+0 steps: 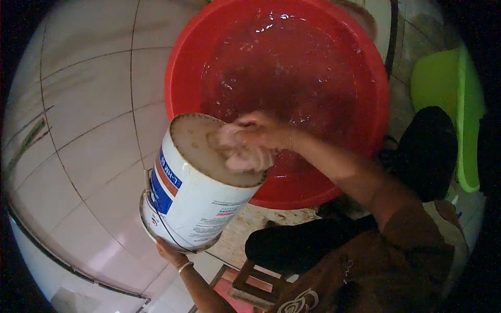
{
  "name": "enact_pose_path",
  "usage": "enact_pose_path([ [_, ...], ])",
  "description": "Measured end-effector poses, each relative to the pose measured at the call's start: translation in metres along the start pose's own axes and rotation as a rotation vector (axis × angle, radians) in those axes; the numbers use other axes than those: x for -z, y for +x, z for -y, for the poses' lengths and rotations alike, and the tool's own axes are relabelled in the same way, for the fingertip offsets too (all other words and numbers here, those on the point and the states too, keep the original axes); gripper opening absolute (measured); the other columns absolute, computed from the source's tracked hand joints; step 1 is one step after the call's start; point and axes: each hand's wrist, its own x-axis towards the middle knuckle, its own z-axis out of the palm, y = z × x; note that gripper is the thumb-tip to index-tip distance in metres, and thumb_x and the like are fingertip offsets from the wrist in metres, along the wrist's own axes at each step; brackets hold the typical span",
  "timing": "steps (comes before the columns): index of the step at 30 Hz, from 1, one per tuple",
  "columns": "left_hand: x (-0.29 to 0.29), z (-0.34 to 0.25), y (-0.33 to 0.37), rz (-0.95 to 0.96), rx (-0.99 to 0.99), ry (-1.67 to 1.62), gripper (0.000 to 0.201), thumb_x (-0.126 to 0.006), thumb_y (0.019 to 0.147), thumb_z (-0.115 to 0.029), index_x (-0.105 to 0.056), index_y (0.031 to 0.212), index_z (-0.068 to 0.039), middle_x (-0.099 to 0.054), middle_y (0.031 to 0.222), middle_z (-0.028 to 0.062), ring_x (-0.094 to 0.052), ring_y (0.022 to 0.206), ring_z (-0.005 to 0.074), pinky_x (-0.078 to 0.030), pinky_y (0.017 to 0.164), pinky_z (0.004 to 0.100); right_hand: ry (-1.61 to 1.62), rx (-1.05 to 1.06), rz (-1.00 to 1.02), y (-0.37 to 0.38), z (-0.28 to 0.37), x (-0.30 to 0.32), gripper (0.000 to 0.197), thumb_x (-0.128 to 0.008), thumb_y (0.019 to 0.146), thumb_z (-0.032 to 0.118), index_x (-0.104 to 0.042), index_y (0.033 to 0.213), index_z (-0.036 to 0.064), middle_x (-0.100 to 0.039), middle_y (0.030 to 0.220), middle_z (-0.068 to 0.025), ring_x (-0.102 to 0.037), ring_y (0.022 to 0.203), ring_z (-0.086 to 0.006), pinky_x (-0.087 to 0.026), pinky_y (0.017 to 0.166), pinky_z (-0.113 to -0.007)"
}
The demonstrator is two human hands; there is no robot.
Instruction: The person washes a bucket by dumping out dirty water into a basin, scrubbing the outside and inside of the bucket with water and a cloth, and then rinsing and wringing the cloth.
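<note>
Left hand (169, 252) holds the bucket (201, 206) by its rim | right hand (267, 133), a blur, clutches pale cloth (246, 158) against its base | red tub (180, 78) of water beyond both | scrubbing looks midway: base brownish, cleaning apparently left

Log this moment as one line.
left hand: holds tilted white bucket at lower end; right hand: blurred, pale cloth at upper end; nearby: red basin, water

One head-worn fisheye view faces down from above; it sits near, taking in the right hand (255, 134), the left hand (169, 252) and most of the red tub (181, 78); tile seams (131, 78) bend toward its dark rim.
</note>
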Motion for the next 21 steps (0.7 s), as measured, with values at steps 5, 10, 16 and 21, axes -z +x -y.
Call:
enact_pose_path([
  [5, 0.018, 0.013, 0.002, -0.003, -0.015, 0.025, 0.046, -0.053, 0.088, -0.039, -0.049, 0.11, 0.002, -0.054, 0.107, 0.0134, -0.054, 0.095, 0.0222, -0.045, 0.082, 0.0351, -0.166, 0.474, 0.135, 0.058, 0.059, -0.054, 0.033, -0.064, 0.078, 0.021, -0.062, 0.104, 0.001, -0.064, 0.091, -0.0094, -0.059, 0.087, -0.0136, -0.047, 0.076, -0.028],
  [10, 0.015, 0.023, -0.016, -0.045, -0.007, -0.073, 0.038, -0.055, 0.087, -0.035, -0.049, 0.102, -0.001, -0.053, 0.094, 0.0074, -0.051, 0.085, 0.0171, -0.043, 0.074, 0.0314, 0.124, 0.336, 0.078, 0.124, 0.003, -0.051, 0.026, -0.058, 0.083, 0.023, -0.063, 0.098, 0.0026, -0.064, 0.087, -0.0055, -0.057, 0.082, -0.0119, -0.047, 0.075, -0.029],
  [16, -0.007, 0.02, -0.019, -0.124, -0.098, -0.036, 0.029, -0.057, 0.087, -0.026, -0.052, 0.099, 0.0, -0.053, 0.085, 0.0038, -0.049, 0.078, 0.0121, -0.041, 0.068, 0.0267, -0.499, -0.25, -0.018, 0.106, -0.114, -0.007, 0.029, -0.048, 0.088, 0.023, -0.064, 0.101, 0.0029, -0.065, 0.092, -0.01, -0.062, 0.082, -0.0222, -0.049, 0.076, -0.034],
  [21, -0.044, -0.041, -0.027, -0.048, -0.159, 0.165, 0.028, -0.065, 0.08, -0.016, -0.055, 0.098, 0.003, -0.057, 0.085, 0.0047, -0.052, 0.074, 0.0127, -0.044, 0.065, 0.0269, -0.957, -0.389, -0.289, 0.009, -0.094, 0.016, 0.029, -0.046, 0.087, 0.021, -0.063, 0.102, 0.0031, -0.064, 0.096, -0.0147, -0.063, 0.086, -0.0257, -0.048, 0.078, -0.036],
])
